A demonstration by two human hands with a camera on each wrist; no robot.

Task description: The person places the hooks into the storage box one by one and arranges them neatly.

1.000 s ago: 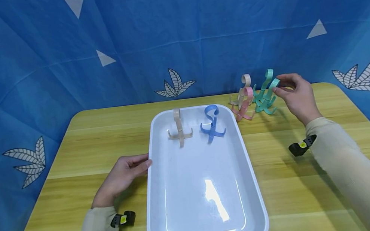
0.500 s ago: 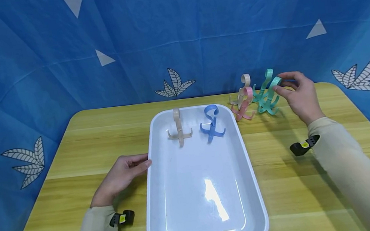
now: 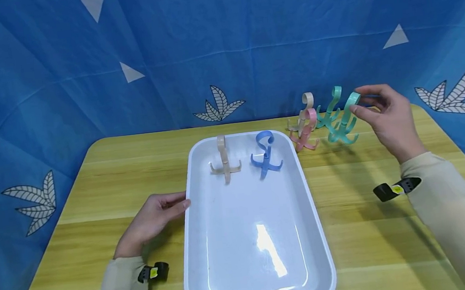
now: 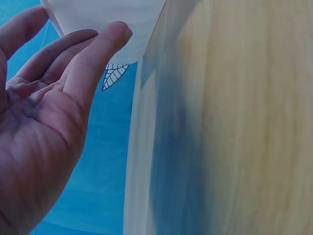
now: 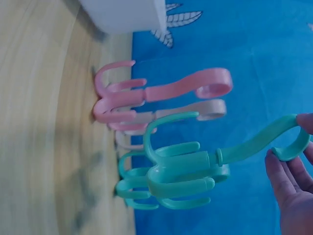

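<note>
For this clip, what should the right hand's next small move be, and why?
Probably raise the held green hook slightly higher before heading for the white tray. The right hand pinches its curl, its base seems off the table, and a pink hook stands between it and the tray, which already holds two hooks.

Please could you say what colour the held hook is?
The hook is green, clearest in the right wrist view.

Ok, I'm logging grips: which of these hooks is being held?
The front green hook in the head view, the only one held: the right hand pinches its curled top. The other green hook, behind it, is unheld.
</note>
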